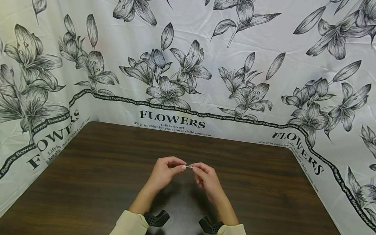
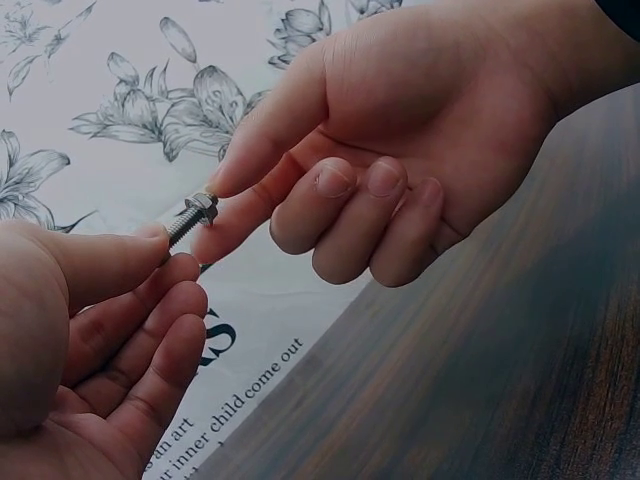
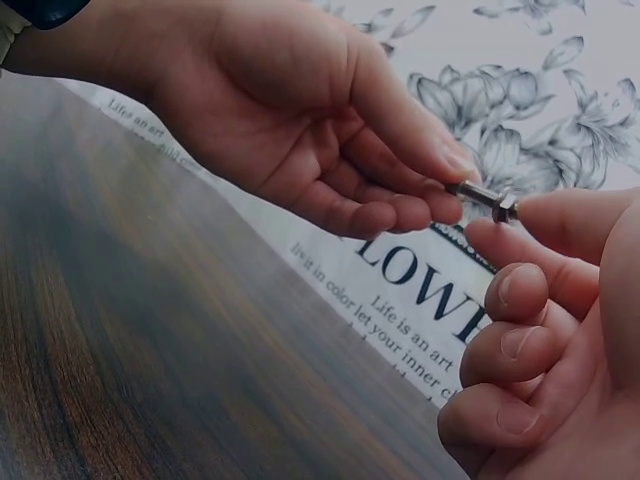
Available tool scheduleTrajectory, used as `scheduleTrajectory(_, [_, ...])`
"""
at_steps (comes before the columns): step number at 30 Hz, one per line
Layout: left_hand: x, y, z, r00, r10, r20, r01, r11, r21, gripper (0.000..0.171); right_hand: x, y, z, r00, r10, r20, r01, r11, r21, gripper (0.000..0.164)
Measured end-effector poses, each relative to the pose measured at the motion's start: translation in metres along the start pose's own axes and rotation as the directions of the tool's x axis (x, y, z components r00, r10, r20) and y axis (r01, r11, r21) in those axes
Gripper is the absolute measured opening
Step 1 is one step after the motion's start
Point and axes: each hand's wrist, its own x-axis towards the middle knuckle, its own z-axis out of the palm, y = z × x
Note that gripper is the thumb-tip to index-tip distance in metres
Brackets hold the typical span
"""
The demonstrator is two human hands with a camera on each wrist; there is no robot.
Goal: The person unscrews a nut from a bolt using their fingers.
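Observation:
A small silver metal bolt [image 1: 189, 167] is held level between the two hands, above the table. My left hand [image 1: 164, 173] pinches its threaded shank end between thumb and forefinger, the other fingers loosely bent below. In the left wrist view the threads of the bolt [image 2: 187, 222] show, with a six-sided part at the far end. My right hand [image 1: 208, 181] has thumb and forefinger at that six-sided end, pinching it, while its remaining fingers curl toward the palm. The right wrist view shows the bolt [image 3: 485, 198] bridging both sets of fingertips; its two ends are partly hidden by them.
Under the hands lies a dark brown wood-grain table [image 1: 101, 184]. A white cloth with black flower prints and lettering [image 1: 178, 72] hangs behind it and along both sides. Black wrist devices [image 1: 157, 218] sit at the cuffs of the cream sleeves [image 1: 128, 230].

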Motion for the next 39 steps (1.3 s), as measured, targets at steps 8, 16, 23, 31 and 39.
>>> scheduleTrajectory(8, [0.0,0.002,0.002,1.0,-0.013,-0.012,0.013,1.0,0.021,0.009,0.0,0.0,-0.001,0.999,-0.044,0.016,0.044,0.999,-0.01,0.026])
scheduleTrajectory(16, [-0.001,0.003,0.001,1.0,-0.018,-0.002,0.018,0.999,0.03,0.008,-0.001,0.0,0.0,0.992,-0.125,0.007,0.125,0.992,-0.013,0.022])
scheduleTrajectory(23, [-0.001,-0.003,-0.001,0.999,0.053,0.013,-0.053,0.999,0.009,0.007,-0.001,0.001,0.0,0.986,-0.163,0.028,0.163,0.987,-0.012,0.021])
scheduleTrajectory(31, [-0.003,0.004,-0.001,1.0,0.005,0.011,-0.005,1.0,-0.008,0.009,-0.002,-0.003,0.001,0.994,-0.096,0.045,0.097,0.995,-0.002,0.027])
scheduleTrajectory(39, [0.0,0.002,-0.001,1.0,-0.01,-0.005,0.01,1.0,0.002,0.01,-0.012,-0.028,0.009,0.998,-0.002,0.056,0.004,0.999,-0.045,0.023])
